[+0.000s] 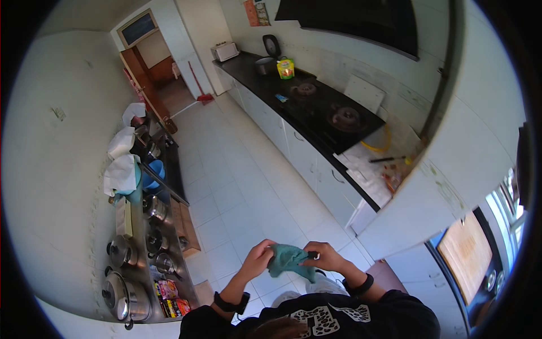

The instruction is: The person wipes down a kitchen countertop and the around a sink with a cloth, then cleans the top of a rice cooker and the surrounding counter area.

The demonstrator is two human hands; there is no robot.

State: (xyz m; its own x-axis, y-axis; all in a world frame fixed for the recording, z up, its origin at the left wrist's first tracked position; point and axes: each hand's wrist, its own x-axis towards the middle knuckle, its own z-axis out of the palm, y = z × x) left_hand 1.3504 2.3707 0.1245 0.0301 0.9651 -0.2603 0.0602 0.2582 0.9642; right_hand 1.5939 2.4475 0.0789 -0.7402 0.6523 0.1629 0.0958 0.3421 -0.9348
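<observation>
A green cloth [288, 262] is stretched between my two hands, in front of my body and above the tiled floor. My left hand [259, 259] pinches its left edge. With thumb and fingers, my right hand [325, 257] grips the opposite edge, where a small dark piece shows at the fingertips; what it is I cannot tell. The cloth's lower corners hang loose between and below the hands. Dark bands circle both wrists.
Along the left wall, a metal shelf rack [142, 271] bears lidded steel pots [127, 296] and colourful packets [169, 292]. At right runs a black counter [271, 99] with a two-burner gas stove [326, 106]. A wooden cutting board [468, 254] lies at far right. A red broom [205, 97] stands near the doorway.
</observation>
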